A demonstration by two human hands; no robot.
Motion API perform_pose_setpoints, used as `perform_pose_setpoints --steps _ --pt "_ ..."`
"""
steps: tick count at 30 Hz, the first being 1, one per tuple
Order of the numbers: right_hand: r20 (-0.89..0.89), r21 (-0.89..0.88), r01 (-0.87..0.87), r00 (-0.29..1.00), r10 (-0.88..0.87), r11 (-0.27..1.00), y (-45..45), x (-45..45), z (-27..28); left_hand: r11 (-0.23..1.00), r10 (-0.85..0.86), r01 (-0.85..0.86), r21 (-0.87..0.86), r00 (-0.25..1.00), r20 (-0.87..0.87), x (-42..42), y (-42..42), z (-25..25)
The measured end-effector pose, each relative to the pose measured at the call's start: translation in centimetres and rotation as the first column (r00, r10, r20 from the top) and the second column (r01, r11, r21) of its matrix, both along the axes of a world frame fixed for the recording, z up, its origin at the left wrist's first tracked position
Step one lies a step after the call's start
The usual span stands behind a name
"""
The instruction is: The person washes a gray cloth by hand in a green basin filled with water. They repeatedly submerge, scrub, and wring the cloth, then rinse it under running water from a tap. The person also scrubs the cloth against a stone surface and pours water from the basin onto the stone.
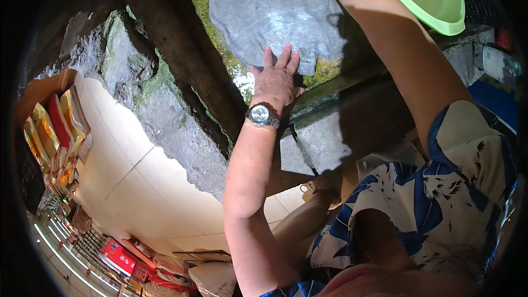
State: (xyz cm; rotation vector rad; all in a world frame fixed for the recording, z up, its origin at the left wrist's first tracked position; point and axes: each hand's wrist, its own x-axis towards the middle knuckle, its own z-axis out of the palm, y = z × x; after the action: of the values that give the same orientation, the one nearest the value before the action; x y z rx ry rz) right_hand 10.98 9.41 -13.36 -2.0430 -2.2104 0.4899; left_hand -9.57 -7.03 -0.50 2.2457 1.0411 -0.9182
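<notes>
A large, flat grey stone slab [272, 12] with a wet sheen lies on a wet, mossy yellow-green surface [326, 71]. My left hand [276, 76], with a wristwatch [260, 114] on its wrist, rests with spread fingers on the slab's near edge. Nothing is gripped in it. My right arm reaches past the slab's right side to the top of the picture; nearly all of my right hand is cut off there, so its fingers and any hold are hidden. Beside that arm, at the upper right, is a light green plastic basin [447, 29].
Rough rock blocks [173, 119] with green growth edge the left side. Grey blocks [321, 140] stand below the slab. Tiled floor [136, 148] lies lower left, with colourful packages [57, 128] in a cardboard box. A jar [499, 66] is at the right.
</notes>
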Motion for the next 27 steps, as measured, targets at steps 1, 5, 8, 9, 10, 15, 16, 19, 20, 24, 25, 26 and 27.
perform_pose_setpoints --steps 1,5,8,9,10,15,16,19,20,24,25,26,27 --pt "-0.010 -0.006 -0.016 1.000 0.016 1.000 -0.9 -0.3 0.6 1.000 0.004 -0.005 -0.028 1.000 -0.031 0.1 0.0 0.1" --pt "-0.065 0.106 -0.293 0.951 0.301 0.950 -7.5 -1.9 2.2 0.982 -0.136 0.142 0.126 0.989 -0.054 0.3 0.3 -0.1" --pt "-0.130 0.033 -0.444 0.886 0.444 0.896 -8.4 -2.9 2.9 0.989 -0.143 0.144 0.039 0.989 -0.024 0.2 0.9 -0.4" --pt "-0.162 -0.018 -0.466 0.875 0.457 0.885 -8.0 -3.2 3.2 0.988 -0.156 0.157 0.008 0.986 -0.059 0.3 1.1 -0.3" --pt "-0.151 -0.027 -0.418 0.900 0.409 0.908 -7.1 -3.6 3.4 0.989 -0.143 0.143 0.034 0.990 -0.010 0.2 1.2 -0.3" --pt "-0.014 -0.001 -0.057 0.998 0.057 0.998 -4.5 -3.3 5.7 0.984 -0.177 0.177 -0.016 0.984 -0.004 0.3 1.6 0.0" --pt "0.008 -0.044 -0.165 0.986 0.166 0.985 -6.1 -3.3 5.8 0.984 -0.178 0.177 -0.035 0.984 -0.009 0.3 1.5 0.0" --pt "0.090 0.363 -0.476 0.873 0.479 0.801 -7.9 -1.7 4.3 0.975 -0.222 0.222 -0.026 0.975 0.024 0.1 1.4 -0.2" --pt "0.171 0.486 -0.563 0.811 0.559 0.669 -7.5 -1.5 3.5 0.982 -0.186 0.187 -0.027 0.982 0.038 0.0 1.2 -0.2" --pt "0.020 0.065 -0.051 0.999 0.050 0.997 -4.0 -1.6 3.8 0.987 -0.159 0.160 -0.027 0.986 0.055 0.0 1.2 -0.2" --pt "0.035 -0.084 0.099 0.995 -0.097 0.991 -3.2 -1.8 4.6 0.987 -0.156 0.158 -0.036 0.986 0.058 0.0 1.2 -0.2" --pt "-0.003 -0.019 0.057 0.998 -0.057 0.998 -4.0 -2.0 4.9 0.987 -0.138 0.143 -0.071 0.988 0.062 0.1 1.4 -0.3" --pt "-0.035 0.047 0.015 0.999 -0.014 0.999 -4.8 -2.1 5.5 0.988 -0.152 0.154 -0.027 0.986 0.075 0.1 1.4 -0.2"
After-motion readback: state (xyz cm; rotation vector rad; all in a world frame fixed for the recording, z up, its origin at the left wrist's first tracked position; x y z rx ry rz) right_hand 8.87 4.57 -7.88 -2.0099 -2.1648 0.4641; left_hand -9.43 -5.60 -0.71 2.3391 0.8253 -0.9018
